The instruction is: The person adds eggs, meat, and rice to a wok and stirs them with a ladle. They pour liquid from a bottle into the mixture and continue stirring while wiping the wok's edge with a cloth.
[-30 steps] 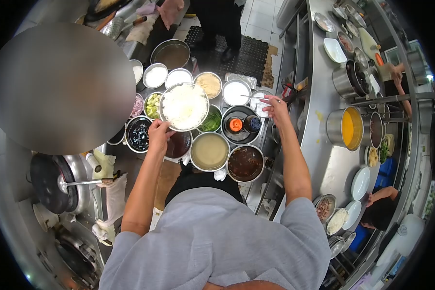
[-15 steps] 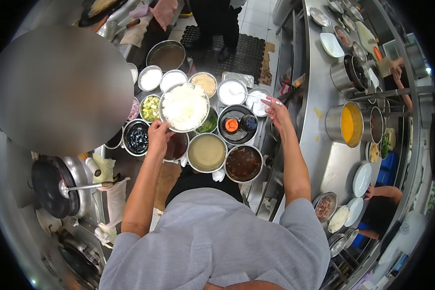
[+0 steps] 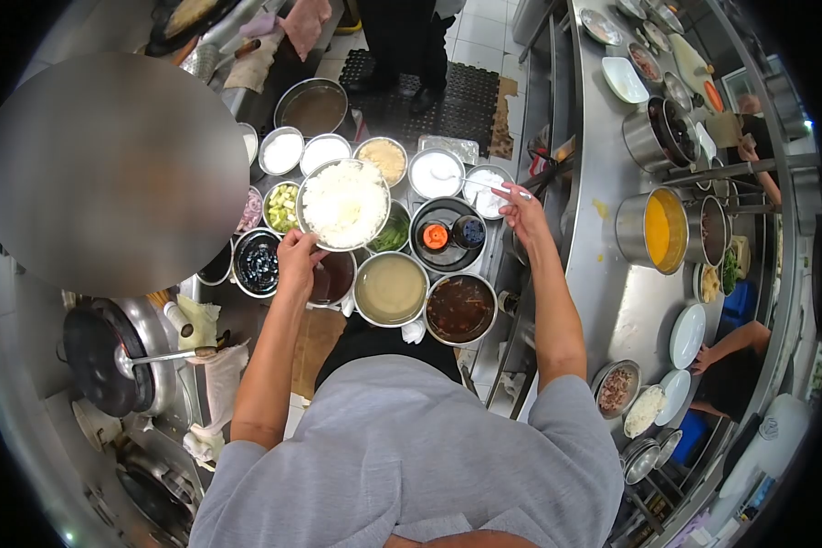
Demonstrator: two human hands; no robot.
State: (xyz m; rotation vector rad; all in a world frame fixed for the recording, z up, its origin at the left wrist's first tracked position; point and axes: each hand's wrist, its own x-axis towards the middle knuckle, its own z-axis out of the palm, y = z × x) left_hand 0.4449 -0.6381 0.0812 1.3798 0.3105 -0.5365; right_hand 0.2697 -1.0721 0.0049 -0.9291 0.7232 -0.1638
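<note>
My left hand (image 3: 300,260) grips the near rim of a metal bowl of white rice (image 3: 345,205), held above the other containers. In my right hand (image 3: 524,215) is the handle of a spoon (image 3: 484,184), pinched between the fingers. The spoon's head lies over a bowl of white powder (image 3: 436,171), with another bowl of white powder (image 3: 489,190) under its handle. Close around stand a bowl of cut green vegetables (image 3: 283,205), a pot with an orange-capped and a dark-capped bottle (image 3: 437,237), a pale liquid (image 3: 391,288) and a brown sauce (image 3: 461,309).
On the left are a dark wok (image 3: 100,356) and a ladle (image 3: 169,353). The steel counter (image 3: 603,301) at right carries a pot of yellow liquid (image 3: 662,233), plates and bowls. Co-workers' arms (image 3: 735,345) reach in at far right. A person (image 3: 402,41) stands on the mat beyond.
Both hands stay almost in place, with the rice bowl and the spoon still held. The co-worker's arm at far right has shifted slightly upward.
</note>
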